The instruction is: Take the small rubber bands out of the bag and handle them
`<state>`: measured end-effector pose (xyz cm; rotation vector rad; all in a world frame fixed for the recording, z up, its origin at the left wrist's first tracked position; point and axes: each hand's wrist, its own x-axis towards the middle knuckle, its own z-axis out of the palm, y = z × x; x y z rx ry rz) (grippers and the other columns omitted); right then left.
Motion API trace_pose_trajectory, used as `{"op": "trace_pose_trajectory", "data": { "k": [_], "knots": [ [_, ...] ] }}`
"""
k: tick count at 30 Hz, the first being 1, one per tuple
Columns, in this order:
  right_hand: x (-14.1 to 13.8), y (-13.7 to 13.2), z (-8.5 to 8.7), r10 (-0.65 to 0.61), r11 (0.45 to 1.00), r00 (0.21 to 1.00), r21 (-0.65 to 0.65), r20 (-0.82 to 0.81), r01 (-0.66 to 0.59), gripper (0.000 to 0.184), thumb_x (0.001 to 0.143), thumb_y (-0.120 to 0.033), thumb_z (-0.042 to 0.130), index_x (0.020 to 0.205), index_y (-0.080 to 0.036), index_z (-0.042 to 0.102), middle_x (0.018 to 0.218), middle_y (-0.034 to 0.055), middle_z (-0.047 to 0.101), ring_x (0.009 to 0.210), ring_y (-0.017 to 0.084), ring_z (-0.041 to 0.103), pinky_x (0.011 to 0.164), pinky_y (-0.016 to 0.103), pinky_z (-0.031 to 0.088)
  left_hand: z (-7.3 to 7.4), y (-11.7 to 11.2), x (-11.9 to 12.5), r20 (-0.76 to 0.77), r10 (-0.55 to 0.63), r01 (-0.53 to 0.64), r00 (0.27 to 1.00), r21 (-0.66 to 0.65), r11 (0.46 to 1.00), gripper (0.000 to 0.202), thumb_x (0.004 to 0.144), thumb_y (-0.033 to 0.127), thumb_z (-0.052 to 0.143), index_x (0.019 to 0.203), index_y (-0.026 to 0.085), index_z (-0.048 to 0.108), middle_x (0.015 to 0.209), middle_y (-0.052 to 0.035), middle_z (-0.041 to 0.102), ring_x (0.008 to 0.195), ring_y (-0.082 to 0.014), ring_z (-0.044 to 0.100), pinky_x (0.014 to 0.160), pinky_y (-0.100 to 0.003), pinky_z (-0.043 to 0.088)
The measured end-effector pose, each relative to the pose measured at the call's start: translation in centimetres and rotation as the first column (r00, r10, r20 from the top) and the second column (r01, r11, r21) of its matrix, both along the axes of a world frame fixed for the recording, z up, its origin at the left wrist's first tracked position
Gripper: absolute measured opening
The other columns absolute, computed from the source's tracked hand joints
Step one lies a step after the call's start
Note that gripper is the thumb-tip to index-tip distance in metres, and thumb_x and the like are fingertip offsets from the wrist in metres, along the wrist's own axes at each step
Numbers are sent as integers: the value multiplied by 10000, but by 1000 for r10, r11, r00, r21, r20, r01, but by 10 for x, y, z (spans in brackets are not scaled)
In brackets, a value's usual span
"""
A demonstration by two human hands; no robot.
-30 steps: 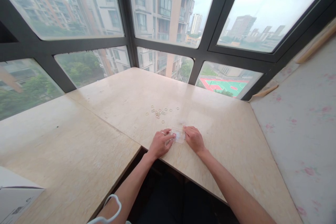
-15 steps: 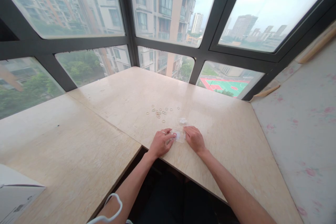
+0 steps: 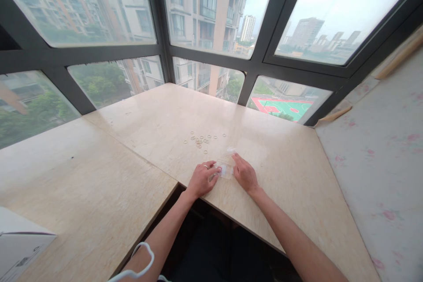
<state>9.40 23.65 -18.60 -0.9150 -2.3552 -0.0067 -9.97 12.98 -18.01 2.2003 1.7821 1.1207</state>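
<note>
My left hand (image 3: 202, 179), with a ring on one finger, grips the left side of a clear, flat plastic packet or case (image 3: 226, 171). A small bluish and red patch shows in the clear plastic near my left fingertips. At its right edge is my right hand (image 3: 245, 173), thumb side by the plastic and index finger stretched forward, apart from the thumb. That fingertip is at the near edge of a small clear-and-white thing (image 3: 230, 150), too blurred to name. Several thin rings (image 3: 199, 141) lie scattered beyond my left hand, some overlapping.
The pale stone-look tabletop (image 3: 142, 114) has a seam and a front edge with a cut-in corner. A white box (image 3: 23, 242) stands at the lower left. A white cable (image 3: 148, 257) loops over my left forearm. Dark-framed windows and a flowered wall border the top.
My right index finger has moved forward from the plastic's edge to the small clear-and-white thing, opening away from the thumb. My left hand stays put.
</note>
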Motion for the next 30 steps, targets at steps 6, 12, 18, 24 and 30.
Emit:
{"op": "trace_pose_trajectory", "data": {
  "k": [6,12,18,24,30],
  "knots": [
    [0,3,-7,-61,997,998,-49,-4,61,638,825,-75,379,1458,-100,304,1300,165,570,1071,258,627,879,395,539,-2,1,0,-4,1,-1,1000,5,1000,286,826,202,625,1093,273,695,1232,-92,605,1011,-223,624,927,-433,460],
    [-1,2,-4,-28,999,999,-28,-35,27,749,823,-60,385,1523,-105,125,1452,182,409,1277,258,488,972,393,497,-2,0,0,-8,6,-6,1000,1,1000,290,819,199,632,1091,277,693,1236,-87,602,1016,-228,624,922,-437,463],
    [0,4,-5,-5,1000,1000,-23,-1,5,762,823,-48,377,1531,-111,101,1445,181,419,1267,256,497,970,395,498,-2,0,0,-3,3,-3,1000,-2,1000,293,823,198,628,1098,281,689,1240,-87,598,1047,-235,612,921,-440,455],
    [0,4,-5,-4,999,1000,-45,2,5,740,829,-53,361,1526,-111,122,1442,175,424,1274,247,488,967,394,499,-1,0,0,-2,-1,1,1000,5,1000,297,823,193,626,1100,280,689,1235,-94,600,1052,-235,611,920,-437,452],
    [-1,5,-9,-21,996,999,-88,-35,17,667,837,-75,379,1487,-84,229,1414,194,449,1261,270,498,987,422,484,-3,1,-1,3,-6,6,1000,5,1000,285,831,205,620,1101,267,686,1223,-103,608,1109,-242,586,923,-427,447]
  ]
}}
